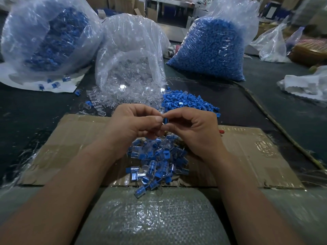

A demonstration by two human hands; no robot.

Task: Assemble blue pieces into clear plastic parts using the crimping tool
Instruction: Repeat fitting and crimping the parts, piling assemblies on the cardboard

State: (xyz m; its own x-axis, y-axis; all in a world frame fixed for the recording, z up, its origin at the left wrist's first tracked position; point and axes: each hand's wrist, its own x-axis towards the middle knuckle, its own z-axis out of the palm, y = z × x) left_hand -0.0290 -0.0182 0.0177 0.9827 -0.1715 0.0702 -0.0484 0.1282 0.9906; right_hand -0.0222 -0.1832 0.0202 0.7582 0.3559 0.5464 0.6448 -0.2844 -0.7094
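At frame centre, left grip (136, 124) and right grip (192, 129) pinch one small blue plastic piece (165, 120) between curled fingertips. Just below, a pile of assembled blue-and-clear units (159, 160) lies done. The full clear bag of loose blue pieces (208, 50) at upper right suggests plenty remains.

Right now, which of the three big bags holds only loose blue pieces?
The bag on the right, packed solid blue; the middle bag holds clear parts, the left bag mixed blue-and-clear ones.

Dim, bluish indoor light; glare on the plastic bags (131, 55); edges bend, background blurs.
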